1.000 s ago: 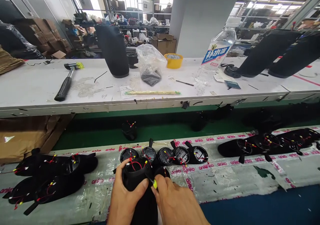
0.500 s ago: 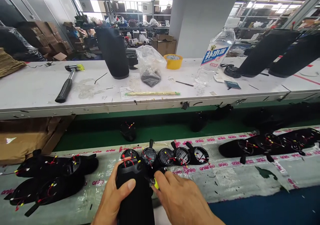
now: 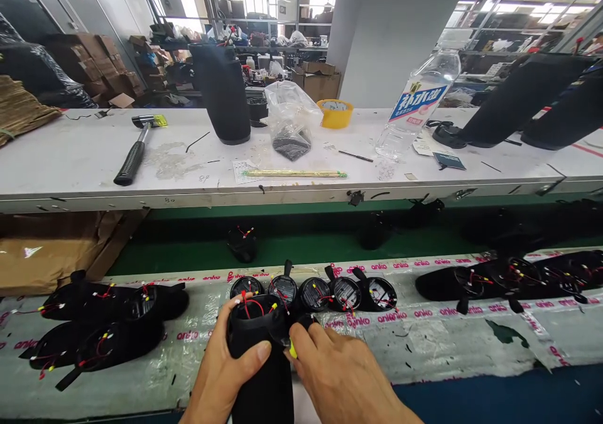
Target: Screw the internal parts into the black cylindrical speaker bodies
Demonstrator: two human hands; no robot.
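My left hand [image 3: 230, 356] is wrapped round a black fabric-covered cylinder [image 3: 262, 386], which leans with its open top away from me. Red wires with small connectors stick out of that top. My right hand [image 3: 336, 364] is closed on a small tool with a yellow part [image 3: 293, 349] and presses it against the cylinder's right side near the rim. Its working end is mostly hidden by my fingers. Just beyond, several similar wired black cylinders [image 3: 315, 294] stand in a row, their open ends facing up.
More wired black cylinders lie in groups at left [image 3: 98, 342] and right [image 3: 499, 279] on the taped plastic-covered surface [image 3: 452, 342]. Beyond it is a white bench [image 3: 188, 173] with a hammer [image 3: 134, 154], a plastic bag [image 3: 293, 122], yellow tape [image 3: 335, 117] and a bottle [image 3: 417, 107].
The cylinder has tipped slightly, so more of its open top shows, and it sits a little further right. My right hand stays at its side with the tool. The view has shifted slightly.
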